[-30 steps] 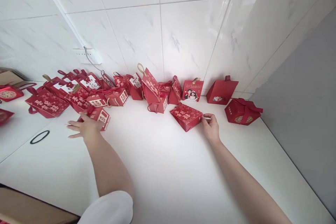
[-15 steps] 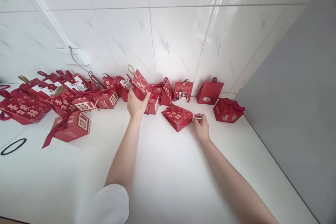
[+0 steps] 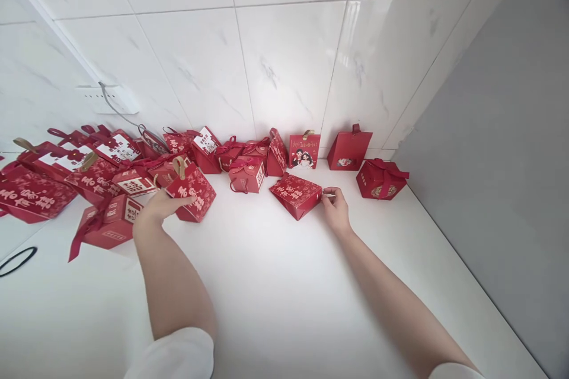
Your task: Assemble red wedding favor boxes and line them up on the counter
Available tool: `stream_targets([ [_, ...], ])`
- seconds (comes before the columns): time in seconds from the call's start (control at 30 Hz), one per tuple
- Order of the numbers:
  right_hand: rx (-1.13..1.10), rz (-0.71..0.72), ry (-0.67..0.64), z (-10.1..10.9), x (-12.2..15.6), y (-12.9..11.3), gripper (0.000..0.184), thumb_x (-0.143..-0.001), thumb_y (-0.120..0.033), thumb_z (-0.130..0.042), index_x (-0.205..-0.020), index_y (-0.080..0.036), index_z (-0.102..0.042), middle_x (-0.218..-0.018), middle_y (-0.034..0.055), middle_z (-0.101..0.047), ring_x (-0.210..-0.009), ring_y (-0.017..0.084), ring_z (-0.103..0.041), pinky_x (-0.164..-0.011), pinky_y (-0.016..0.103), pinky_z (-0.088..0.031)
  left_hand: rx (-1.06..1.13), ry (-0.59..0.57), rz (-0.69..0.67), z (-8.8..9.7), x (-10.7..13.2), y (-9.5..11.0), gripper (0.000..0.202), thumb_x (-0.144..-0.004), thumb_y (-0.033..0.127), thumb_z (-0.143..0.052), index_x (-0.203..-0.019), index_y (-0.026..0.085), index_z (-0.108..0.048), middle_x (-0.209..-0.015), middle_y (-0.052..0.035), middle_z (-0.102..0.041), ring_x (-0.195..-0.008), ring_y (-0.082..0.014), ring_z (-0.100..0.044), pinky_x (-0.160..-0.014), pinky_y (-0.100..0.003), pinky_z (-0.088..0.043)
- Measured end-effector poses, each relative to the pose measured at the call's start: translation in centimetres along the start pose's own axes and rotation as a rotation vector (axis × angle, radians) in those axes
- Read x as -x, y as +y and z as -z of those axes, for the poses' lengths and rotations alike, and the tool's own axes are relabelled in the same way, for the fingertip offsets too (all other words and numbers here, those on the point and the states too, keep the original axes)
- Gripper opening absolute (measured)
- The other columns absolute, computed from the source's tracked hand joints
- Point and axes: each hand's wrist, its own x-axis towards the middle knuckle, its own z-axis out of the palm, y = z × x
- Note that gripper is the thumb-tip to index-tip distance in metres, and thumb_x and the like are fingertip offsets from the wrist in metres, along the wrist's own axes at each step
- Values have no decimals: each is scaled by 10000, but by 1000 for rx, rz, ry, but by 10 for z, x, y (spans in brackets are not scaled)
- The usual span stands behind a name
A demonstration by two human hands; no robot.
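Observation:
In the head view, my left hand [image 3: 156,208] grips a red gift box [image 3: 194,194] with gold lettering and a gold loop on top, thumb laid across its front face. This box is tilted, low over the white counter or touching it; I cannot tell which. A second red gift box [image 3: 295,194], wedge-shaped with similar lettering, lies on its side to the right. At that box's right corner, the thumb and fingertips of my right hand [image 3: 336,211] are pinched together on the edge.
Behind my left hand, several red gift boxes [image 3: 40,192] crowd the left. A ribboned box [image 3: 386,180], a plain-fronted box [image 3: 349,151] and a couple-print box [image 3: 304,152] line the tiled wall. A grey panel [image 3: 489,177] bounds the right; a black ring [image 3: 18,260] lies left.
My left hand has carried its gift box left and down toward me, away from the back row. The right hand has moved slightly onto the corner of the lying box. The view has shifted slightly.

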Motion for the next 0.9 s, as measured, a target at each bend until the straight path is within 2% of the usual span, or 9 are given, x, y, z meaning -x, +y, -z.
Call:
stream_targets([
  [0.07,-21,12,-14,0,1,-2,232,-805,-361,-533,-987,-219,-554,-998,51,-661,-779,188,-599,-745,339,-474,41,-204,85,5,6,2,595,-515,540,-835,-974,209,-654,-890,26,-724,-858,-200,-644,-777,-348,-550],
  [0.1,-32,28,-25,1,2,-3,225,-812,-359,-527,-985,-219,-557,-990,48,-661,-790,187,-599,-756,339,-474,43,-196,95,8,10,7,637,-537,530,-831,-1050,211,-631,-983,9,-715,-913,-204,-637,-823,-365,-543],
  [0.23,-44,123,-22,2,6,-8,183,-836,-333,-500,-959,-216,-569,-971,42,-648,-836,185,-592,-785,334,-472,6,353,-172,11,28,53,591,-706,445,-746,-1220,239,-539,-1268,-27,-604,-1117,-194,-573,-1009,-423,-456],
  [0.3,-14,183,21,2,7,-9,161,-847,-317,-487,-939,-212,-567,-960,45,-627,-835,184,-588,-783,336,-474,90,471,-375,0,40,83,422,-820,413,-638,-1190,227,-558,-1226,-23,-620,-1110,-161,-576,-1006,-385,-464],
  [0.37,34,248,49,2,9,-9,156,-858,-293,-466,-935,-208,-571,-955,51,-608,-835,185,-585,-783,341,-477,208,317,-511,-25,52,110,308,-884,396,-550,-1104,186,-601,-1106,-34,-669,-1022,-141,-618,-966,-352,-494],
  [0.43,71,294,39,1,11,-9,166,-866,-275,-452,-943,-206,-581,-964,59,-600,-842,187,-584,-781,344,-481,235,22,-607,-63,63,131,293,-887,397,-533,-1078,191,-619,-1095,-42,-678,-1013,-154,-634,-945,-333,-507],
  [0.57,106,294,-26,-2,18,-13,170,-875,-304,-469,-946,-205,-588,-966,67,-622,-805,190,-592,-743,345,-497,90,-413,-863,-145,81,150,535,-803,418,-647,-1287,225,-525,-1368,-81,-531,-1261,-224,-507,-1079,-385,-406],
  [0.7,123,268,-22,-5,20,-15,156,-874,-332,-502,-924,-206,-580,-903,47,-654,-743,183,-602,-736,343,-497,-98,-419,-961,-199,103,155,721,-838,428,-600,-1465,234,-301,-1564,-86,-248,-1456,-259,-198,-1184,-503,-202],
  [0.9,130,237,-14,-5,15,-13,198,-892,-368,-484,-918,-203,-589,-875,45,-672,-718,185,-613,-728,340,-492,-280,-370,-1003,-225,121,149,563,-947,298,-392,-1488,242,-246,-1570,-31,-232,-1465,-202,-171,-1188,-542,-139],
])
